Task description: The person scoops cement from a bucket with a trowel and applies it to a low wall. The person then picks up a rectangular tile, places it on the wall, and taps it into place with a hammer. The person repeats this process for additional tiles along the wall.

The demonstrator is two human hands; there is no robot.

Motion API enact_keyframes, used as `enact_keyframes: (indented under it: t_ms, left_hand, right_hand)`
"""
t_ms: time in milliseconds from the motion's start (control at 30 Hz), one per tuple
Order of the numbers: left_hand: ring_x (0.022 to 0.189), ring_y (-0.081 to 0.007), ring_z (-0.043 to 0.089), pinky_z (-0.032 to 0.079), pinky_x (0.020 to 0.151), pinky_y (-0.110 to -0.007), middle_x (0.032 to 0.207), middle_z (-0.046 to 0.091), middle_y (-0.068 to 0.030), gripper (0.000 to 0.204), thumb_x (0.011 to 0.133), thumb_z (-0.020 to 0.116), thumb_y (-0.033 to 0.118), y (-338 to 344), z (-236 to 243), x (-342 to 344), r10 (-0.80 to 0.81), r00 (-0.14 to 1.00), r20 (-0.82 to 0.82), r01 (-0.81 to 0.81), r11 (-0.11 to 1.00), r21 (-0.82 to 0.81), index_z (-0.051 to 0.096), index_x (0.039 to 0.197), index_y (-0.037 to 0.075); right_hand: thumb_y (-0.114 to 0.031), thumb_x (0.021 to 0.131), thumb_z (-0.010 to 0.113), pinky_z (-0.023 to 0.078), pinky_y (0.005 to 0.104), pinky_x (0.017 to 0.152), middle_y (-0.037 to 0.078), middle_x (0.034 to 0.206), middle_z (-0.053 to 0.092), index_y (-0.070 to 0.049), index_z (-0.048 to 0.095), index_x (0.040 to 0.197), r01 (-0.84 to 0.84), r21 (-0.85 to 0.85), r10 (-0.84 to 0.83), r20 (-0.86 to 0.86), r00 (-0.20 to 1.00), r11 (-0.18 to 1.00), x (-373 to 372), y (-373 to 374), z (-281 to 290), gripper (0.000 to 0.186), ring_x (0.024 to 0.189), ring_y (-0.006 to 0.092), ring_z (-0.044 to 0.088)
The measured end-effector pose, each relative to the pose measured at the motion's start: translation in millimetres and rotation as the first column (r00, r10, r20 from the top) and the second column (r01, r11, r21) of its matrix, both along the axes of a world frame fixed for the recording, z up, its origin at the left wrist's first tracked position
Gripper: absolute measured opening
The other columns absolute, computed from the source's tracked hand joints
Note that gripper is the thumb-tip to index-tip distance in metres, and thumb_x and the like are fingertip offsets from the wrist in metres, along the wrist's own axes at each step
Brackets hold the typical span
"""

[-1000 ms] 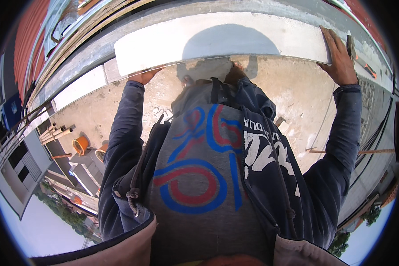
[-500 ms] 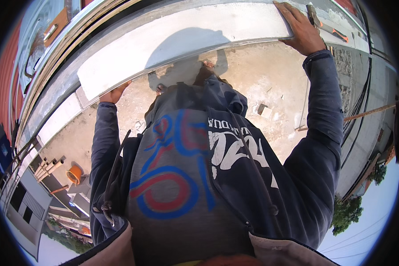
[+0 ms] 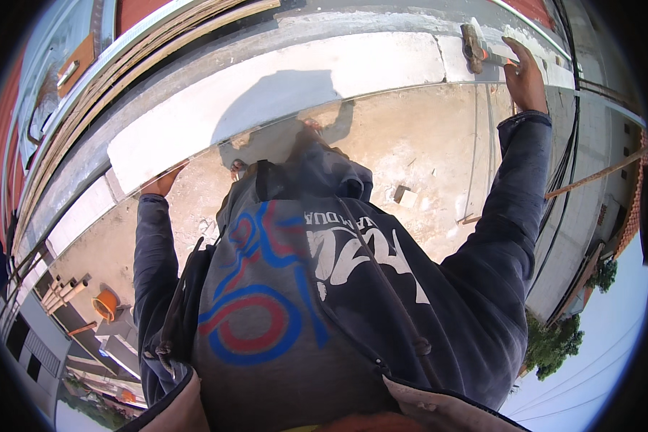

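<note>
A long white block lies along the top of the wall, crossed by my shadow. My left hand is against the block's near edge at its left end; the edge hides most of its fingers. My right hand is beyond the block's right end, over the handle of a hammer, with thumb and forefinger apart. The hammer has a worn metal head and an orange-and-dark handle, and lies on the neighbouring pale block, just right of a narrow joint.
Long wooden strips lie behind the wall at the left. Below are sandy ground, a small broken piece and an orange bucket. Dark cables hang at the right, near a slanting pole.
My right hand has left the white block's right end and moved right to the hammer's handle. My left hand remains at the left end. The whole view has shifted slightly.
</note>
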State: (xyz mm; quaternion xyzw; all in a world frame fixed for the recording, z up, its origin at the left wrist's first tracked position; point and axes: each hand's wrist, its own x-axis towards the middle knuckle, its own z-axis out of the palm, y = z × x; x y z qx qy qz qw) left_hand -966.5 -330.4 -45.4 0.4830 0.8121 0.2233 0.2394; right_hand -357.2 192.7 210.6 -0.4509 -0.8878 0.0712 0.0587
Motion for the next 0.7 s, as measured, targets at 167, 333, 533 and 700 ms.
enact_keyframes:
  t_ms: [167,333,533,700]
  left_hand:
    - [0.108,-0.0318,0.071,0.055,0.096,-0.042,0.115,0.076,-0.0152,0.059,0.081,0.088,0.049,-7.1,-14.5,-8.2,0.033,0.998,0.061,-0.030,0.998,-0.046,0.075,0.119,0.005]
    - [0.111,-0.0329,0.069,0.054,0.098,-0.043,0.118,0.075,-0.0149,0.062,0.082,0.085,0.052,-52.9,-79.7,-46.7,0.278,0.749,0.601,-0.385,0.921,0.054,0.074,0.120,0.005]
    - [0.133,-0.0359,0.053,0.042,0.113,-0.051,0.145,0.055,-0.0161,0.074,0.093,0.069,0.056,-58.1,-92.1,-53.7,0.162,0.776,0.609,-0.191,0.981,-0.018,0.050,0.144,0.006]
    - [0.113,-0.0347,0.069,0.052,0.100,-0.043,0.119,0.075,-0.0194,0.071,0.080,0.086,0.057,-2.8,-10.8,-8.9,0.001,0.993,0.117,-0.012,0.996,0.094,0.073,0.123,0.002]
  right_hand:
    - [0.000,0.087,0.063,0.049,0.0436,0.107,0.020,0.137,0.063,-0.012,0.057,0.138,0.060,-0.002,-0.057,0.266,0.962,0.998,36.9,43.7,-32.2,0.053,0.127,0.0378,0.060]
    - [-0.016,0.089,0.064,0.053,0.0463,0.087,0.014,0.111,0.067,-0.011,0.056,0.117,-0.139,0.128,0.083,0.366,0.927,0.982,34.9,35.2,-20.3,0.029,0.104,0.0390,0.066]
    - [-0.025,0.103,0.059,0.053,0.0464,0.078,0.020,0.095,0.067,-0.008,0.057,0.124,0.159,0.031,-0.161,0.088,0.983,0.987,-3.2,-71.7,23.6,0.027,0.090,0.0416,0.068]
    - [-0.031,0.109,0.054,0.053,0.0413,0.078,0.022,0.096,0.069,-0.002,0.055,0.139,0.472,-0.140,-0.490,-0.335,0.805,0.870,-67.4,-189.1,27.3,0.041,0.088,0.0347,0.070]
